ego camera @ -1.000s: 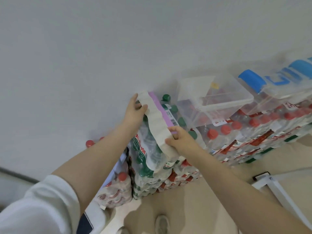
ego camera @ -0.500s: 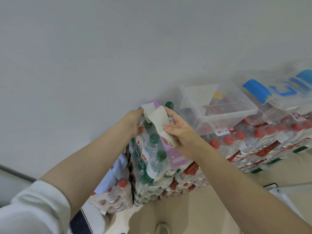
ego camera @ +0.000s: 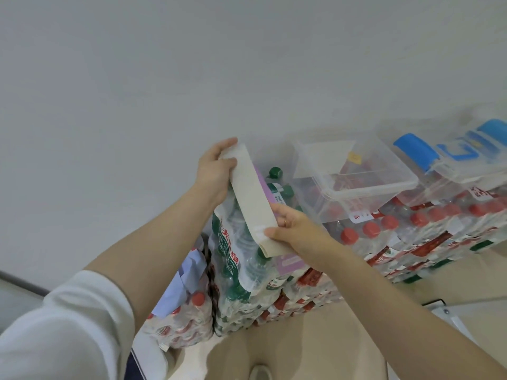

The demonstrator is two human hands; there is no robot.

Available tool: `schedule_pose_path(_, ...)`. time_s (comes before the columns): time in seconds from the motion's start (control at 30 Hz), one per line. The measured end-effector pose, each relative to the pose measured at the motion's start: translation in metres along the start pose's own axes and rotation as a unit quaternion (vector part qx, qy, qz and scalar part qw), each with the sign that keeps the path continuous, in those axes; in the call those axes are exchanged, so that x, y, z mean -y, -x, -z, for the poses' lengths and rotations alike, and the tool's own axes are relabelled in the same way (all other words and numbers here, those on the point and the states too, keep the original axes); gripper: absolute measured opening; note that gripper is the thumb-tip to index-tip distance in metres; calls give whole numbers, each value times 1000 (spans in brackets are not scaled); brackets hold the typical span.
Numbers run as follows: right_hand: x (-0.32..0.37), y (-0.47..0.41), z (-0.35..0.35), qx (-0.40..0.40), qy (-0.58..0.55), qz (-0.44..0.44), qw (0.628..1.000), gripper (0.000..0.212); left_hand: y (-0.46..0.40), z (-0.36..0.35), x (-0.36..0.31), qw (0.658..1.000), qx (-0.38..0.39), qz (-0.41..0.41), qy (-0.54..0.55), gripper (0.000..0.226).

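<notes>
White wall backs stacked water packs on the floor. Left hand [ego camera: 216, 171] grips the far end of a beige strip [ego camera: 253, 198] with curled fingers [ego camera: 227, 142], above the green-capped bottle pack [ego camera: 233, 259]. Right hand [ego camera: 296, 231] pinches the strip's near end over that pack's front edge. Judging by this, the strip is lifted off the wrap, but the pack looks unopened. Right of the pack sits a clear plastic box [ego camera: 384, 187].
</notes>
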State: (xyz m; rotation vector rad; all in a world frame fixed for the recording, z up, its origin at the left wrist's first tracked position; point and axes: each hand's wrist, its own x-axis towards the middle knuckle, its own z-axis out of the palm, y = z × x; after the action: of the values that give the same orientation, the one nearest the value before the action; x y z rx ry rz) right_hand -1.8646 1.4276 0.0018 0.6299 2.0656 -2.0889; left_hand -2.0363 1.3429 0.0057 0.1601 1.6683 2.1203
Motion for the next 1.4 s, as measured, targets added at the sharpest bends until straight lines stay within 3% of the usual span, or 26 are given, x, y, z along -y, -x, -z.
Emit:
schedule_pose_path(0.1,-4,1,-4,-24,78,-37,996,40,-14,10,12,989,16,-59,-133,51)
schedule_pose_path(0.23,-11,5,-7,-17,297,-62,953,37,-19,28,45,885,87,-66,-452,47)
schedule_pose_path(0.43,-16,7,0,-41,497,-31,866,41,-23,29,55,840,116,-57,-527,54)
schedule_pose_path(0.57,-25,7,14,-201,544,2,815,31,-20,22,44,765,69,-82,-634,52)
schedule_pose_path(0.63,-33,6,20,-234,528,-10,816,30,-2,15,43,746,69,-140,-647,49)
schedule_pose_path(0.7,-40,2,23,-247,477,-34,843,35,22,10,52,745,154,-186,-621,57)
schedule_pose_path(0.77,-41,-3,22,-254,423,-41,869,35,43,13,63,705,244,-212,-631,76)
schedule_pose_path(0.83,-38,-6,17,-252,377,-42,890,24,51,21,69,661,281,-229,-657,89)
schedule_pose_path(0.87,-38,-7,16,-247,373,-39,893,20,51,24,69,656,284,-235,-659,91)
schedule_pose_path(0.97,-39,-9,16,-247,396,-47,883,40,50,28,65,656,285,-240,-656,90)
schedule_pose_path(1.13,-42,-8,32,-260,376,-75,886,49,49,32,64,650,299,-237,-657,90)
schedule_pose_path(1.2,-38,-3,33,-249,395,-67,882,47,47,32,65,643,303,-233,-663,91)
schedule_pose_path(1.27,-32,3,30,-270,448,-45,851,34,46,30,64,638,309,-231,-666,92)
schedule_pose_path(1.33,-28,8,21,-311,514,39,799,32,46,31,60,668,306,-236,-636,86)
schedule_pose_path(1.4,-21,11,4,-299,488,186,799,22,48,38,55,725,272,-242,-585,74)
